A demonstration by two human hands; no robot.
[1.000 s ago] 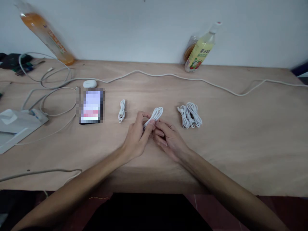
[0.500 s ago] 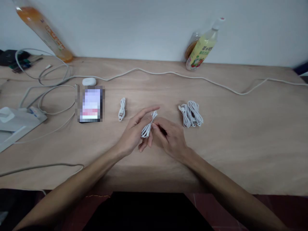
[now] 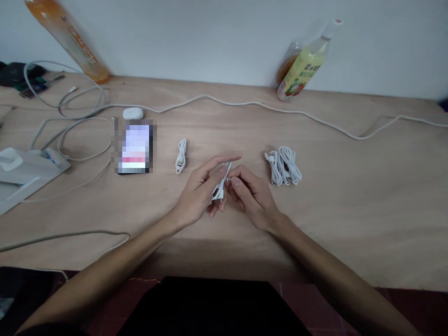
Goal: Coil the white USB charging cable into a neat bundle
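Observation:
A coiled white cable (image 3: 221, 185) sits between both my hands above the middle of the wooden table (image 3: 350, 196). My left hand (image 3: 199, 192) grips the bundle, its forefinger stretched out over it. My right hand (image 3: 250, 196) pinches the cable's middle with thumb and fingertips. A small bundled white cable (image 3: 181, 156) lies on the table to the left of my hands. A larger pile of white cables (image 3: 284, 165) lies to the right.
A phone (image 3: 135, 148) with a lit screen lies left of the small cable, a white earbud case (image 3: 133, 113) behind it. Loose cords (image 3: 80, 121) and a white power strip (image 3: 24, 165) fill the left. Two bottles (image 3: 308, 63) lean on the wall.
The cable was turned from pointing away toward the wall to lying in my left palm. My right hand shifted from under the bundle to pinching its middle. The view drifted slightly left.

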